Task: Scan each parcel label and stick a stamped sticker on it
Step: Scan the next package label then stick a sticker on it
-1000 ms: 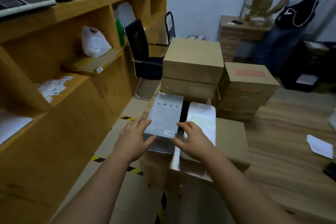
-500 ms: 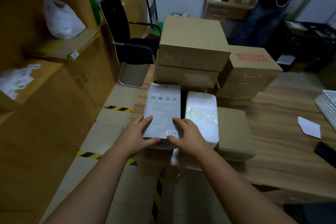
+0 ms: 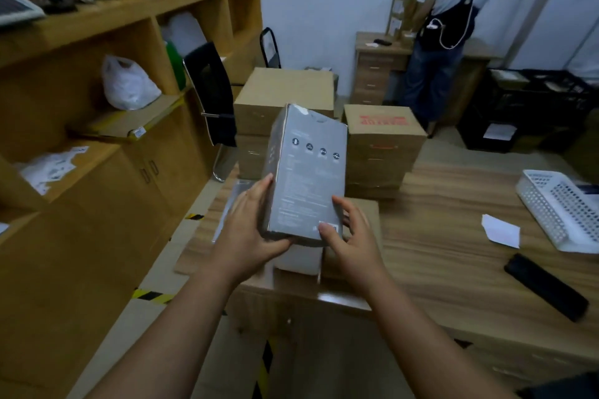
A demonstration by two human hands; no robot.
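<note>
Both hands hold a grey box (image 3: 306,175) tilted up off the wooden table (image 3: 447,256), its printed face turned toward the camera. The left hand (image 3: 249,233) is curled around the box's lower left edge, fingers up along the side and thumb under the bottom corner. The right hand (image 3: 351,236) grips the lower right corner, thumb pressed on the front face right at a small barcode label (image 3: 329,225), fingers wrapped behind the right edge. Directly beneath the hands lies a white parcel (image 3: 299,261), partly hidden by the box. Just beyond the hands, behind the raised box, stand stacked brown cartons (image 3: 285,97), and a carton with red print (image 3: 384,126) sits beyond the right hand. Well to the right of the right hand are a white slip of paper (image 3: 500,232), a white perforated basket (image 3: 560,210) and a flat black object (image 3: 546,287)
</note>
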